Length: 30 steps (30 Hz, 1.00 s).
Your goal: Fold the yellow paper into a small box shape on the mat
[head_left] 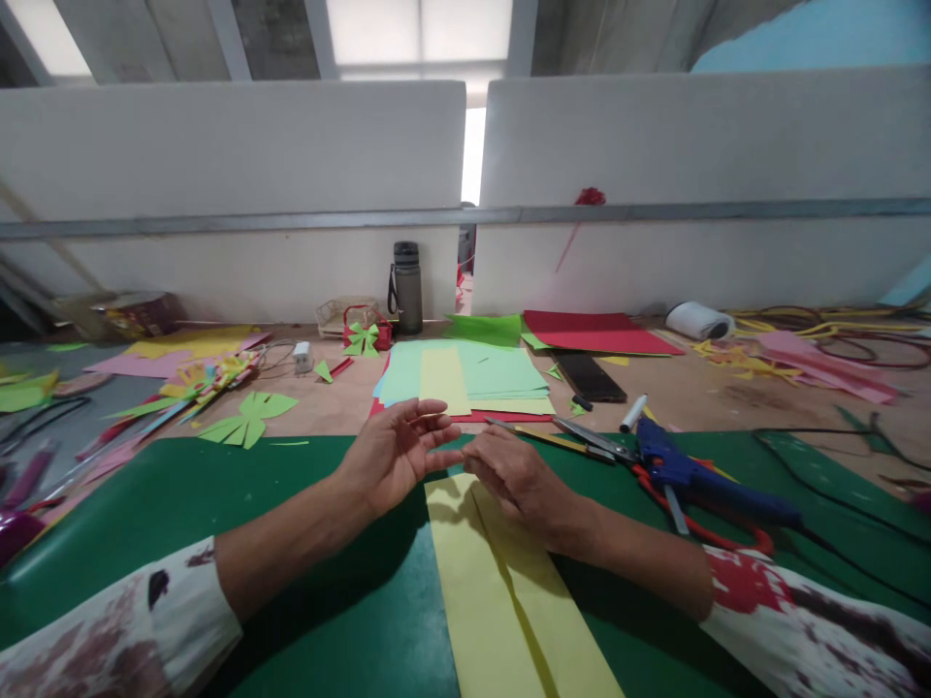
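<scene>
Fingers (429, 407) loosely apart on left hand (389, 456), curled on right hand (520, 477), grip unclear, near yellow paper (476, 601)

Passable over green mat (341, 620) left of yellow paper (484, 601); obstructed rightward by glue gun (705, 485) and scissors (611, 447), ahead by bottle (408, 293)

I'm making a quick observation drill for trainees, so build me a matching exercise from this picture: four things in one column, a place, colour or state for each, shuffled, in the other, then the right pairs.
Things
1. Glue gun
2. Bottle
3. Long yellow paper
4. Phone

Descriptions
A. Partly hidden by the right hand
B. Dark, lying flat just right of the pale green sheets
C. Blue
D. Standing upright in front of a white panel

Pairs: 1-C, 2-D, 3-A, 4-B
</scene>
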Available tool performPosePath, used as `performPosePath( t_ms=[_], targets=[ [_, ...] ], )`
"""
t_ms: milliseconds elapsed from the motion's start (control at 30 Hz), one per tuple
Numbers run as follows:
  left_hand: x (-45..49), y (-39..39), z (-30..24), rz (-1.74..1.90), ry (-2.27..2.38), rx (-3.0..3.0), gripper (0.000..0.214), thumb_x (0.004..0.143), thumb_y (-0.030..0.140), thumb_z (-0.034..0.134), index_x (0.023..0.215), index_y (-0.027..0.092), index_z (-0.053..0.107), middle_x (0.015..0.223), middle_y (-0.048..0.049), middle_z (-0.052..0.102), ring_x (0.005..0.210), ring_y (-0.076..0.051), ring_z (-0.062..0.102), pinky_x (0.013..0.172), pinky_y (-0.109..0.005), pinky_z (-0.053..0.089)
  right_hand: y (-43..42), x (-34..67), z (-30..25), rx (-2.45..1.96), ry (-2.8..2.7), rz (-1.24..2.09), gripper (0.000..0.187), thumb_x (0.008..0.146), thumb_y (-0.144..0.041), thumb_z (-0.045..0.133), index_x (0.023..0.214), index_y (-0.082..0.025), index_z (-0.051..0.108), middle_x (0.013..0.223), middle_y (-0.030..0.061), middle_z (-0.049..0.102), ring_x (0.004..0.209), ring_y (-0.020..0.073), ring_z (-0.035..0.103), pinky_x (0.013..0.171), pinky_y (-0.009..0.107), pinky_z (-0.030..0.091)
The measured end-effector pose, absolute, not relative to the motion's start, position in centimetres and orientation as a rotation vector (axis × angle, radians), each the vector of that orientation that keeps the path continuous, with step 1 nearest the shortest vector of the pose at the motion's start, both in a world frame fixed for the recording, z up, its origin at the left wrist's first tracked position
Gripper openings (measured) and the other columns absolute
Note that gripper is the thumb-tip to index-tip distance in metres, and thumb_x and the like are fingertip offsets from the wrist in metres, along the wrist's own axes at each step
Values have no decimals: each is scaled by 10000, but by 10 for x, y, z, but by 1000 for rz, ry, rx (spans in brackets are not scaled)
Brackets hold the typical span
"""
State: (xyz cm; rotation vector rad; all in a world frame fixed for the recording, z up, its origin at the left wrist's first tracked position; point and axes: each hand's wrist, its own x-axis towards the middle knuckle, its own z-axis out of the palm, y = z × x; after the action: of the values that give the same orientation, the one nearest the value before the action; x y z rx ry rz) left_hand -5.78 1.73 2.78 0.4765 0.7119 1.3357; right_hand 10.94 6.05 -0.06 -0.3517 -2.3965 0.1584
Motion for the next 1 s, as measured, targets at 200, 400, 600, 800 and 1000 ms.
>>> performPosePath(
  t_ms=[200, 400, 600, 800, 1000],
  targets=[
    [-53, 11, 27, 1323, 711, 474, 193, 840, 171, 434, 813, 66, 593, 809, -118, 563, 773, -218, 600, 639, -335, 544, 60, 110, -1, -320, -2380, -108, 286, 907, -184, 350, 635, -183, 436, 552, -12, 446, 535, 127, 369, 641, 296, 360],
    [-51, 7, 28, 1294, 662, 458, 300, 883, 237, 374, 830, 56, 606, 827, -128, 567, 780, -220, 602, 672, -336, 534, 60, 111, -1, -240, -2336, -166, 256, 851, -112, 344, 614, -205, 373, 549, -8, 414, 534, 134, 356, 594, 284, 349],
    [-51, 9, 30, 1303, 667, 453, 341, 895, 284, 356, 836, 63, 608, 817, -131, 574, 762, -203, 604, 586, -265, 507, 59, 112, 2, -490, -2301, 83, 249, 874, -152, 351, 632, -198, 392, 569, -23, 436, 518, 100, 401, 520, 223, 327],
    [-56, 14, 23, 1324, 953, 677, 218, 836, 278, 469, 856, 106, 603, 789, -72, 572, 658, -127, 571, 487, -187, 426, 77, 130, 11, -741, -2396, -73, 162, 843, -128, 422, 719, -173, 516, 636, 0, 555, 574, 106, 487, 565, 218, 355],
    [-64, 18, 18, 1368, 1268, 1093, 125, 782, 244, 561, 838, 139, 601, 671, 1, 539, 548, -90, 479, 456, -169, 349, 114, 167, 28, -1062, -2409, -401, 196, 773, -87, 467, 613, -124, 574, 582, 101, 571, 619, 205, 500, 812, 479, 302]
  ],
)
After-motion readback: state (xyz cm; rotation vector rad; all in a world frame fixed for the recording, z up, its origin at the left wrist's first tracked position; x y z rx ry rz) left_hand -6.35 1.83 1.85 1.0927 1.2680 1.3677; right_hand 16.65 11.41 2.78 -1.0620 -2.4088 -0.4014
